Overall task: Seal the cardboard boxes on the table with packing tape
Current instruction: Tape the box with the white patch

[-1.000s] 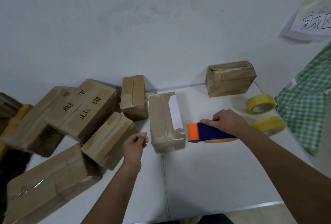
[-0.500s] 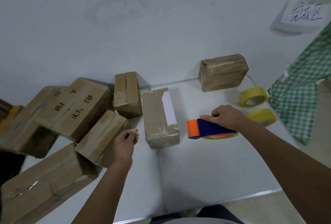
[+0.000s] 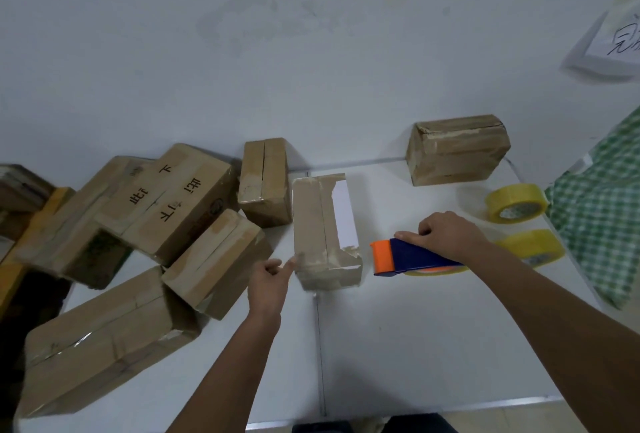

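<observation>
We are gripping the tape dispenser (image 3: pixel 412 257) in our right hand (image 3: pixel 446 236) on the table (image 3: pixel 433 346), while our left hand (image 3: pixel 268 280), loosely extended, is touching the middle box (image 3: pixel 323 231) beside it.

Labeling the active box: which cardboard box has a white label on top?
The upright box in the middle, between the left hand and the tape dispenser. A white strip runs along its top's right side; the other boxes show only brown cardboard, tape or black print.
</observation>
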Available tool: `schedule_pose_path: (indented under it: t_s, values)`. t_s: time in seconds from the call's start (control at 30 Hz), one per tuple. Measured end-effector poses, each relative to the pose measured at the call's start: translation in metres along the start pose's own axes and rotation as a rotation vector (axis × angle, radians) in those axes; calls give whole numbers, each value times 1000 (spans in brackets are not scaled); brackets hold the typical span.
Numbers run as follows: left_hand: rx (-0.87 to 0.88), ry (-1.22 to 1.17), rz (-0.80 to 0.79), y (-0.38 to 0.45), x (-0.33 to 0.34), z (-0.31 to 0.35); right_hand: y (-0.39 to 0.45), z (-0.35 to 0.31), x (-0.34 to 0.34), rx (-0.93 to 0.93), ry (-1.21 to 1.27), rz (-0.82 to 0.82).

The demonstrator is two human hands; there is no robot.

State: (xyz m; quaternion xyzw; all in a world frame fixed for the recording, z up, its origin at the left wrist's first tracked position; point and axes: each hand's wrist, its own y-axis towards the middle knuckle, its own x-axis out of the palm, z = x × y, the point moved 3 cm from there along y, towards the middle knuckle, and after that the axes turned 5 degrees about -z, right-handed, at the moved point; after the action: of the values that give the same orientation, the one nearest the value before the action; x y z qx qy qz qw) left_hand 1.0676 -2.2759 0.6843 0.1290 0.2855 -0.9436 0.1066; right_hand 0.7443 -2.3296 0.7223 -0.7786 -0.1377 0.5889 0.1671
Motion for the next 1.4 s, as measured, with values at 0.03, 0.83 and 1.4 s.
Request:
schedule_pose_path:
  t_s: [0.03, 0.83, 1.4]
  values:
    - [-15, 18, -7, 2, 2, -1, 0, -1, 0, 1, -6, -7]
    - [-12, 333, -188, 61, -33, -3, -2, -28, 45, 128, 29, -71]
    - [145, 785, 37, 58, -48, 24, -5, -36, 48, 113, -13, -44]
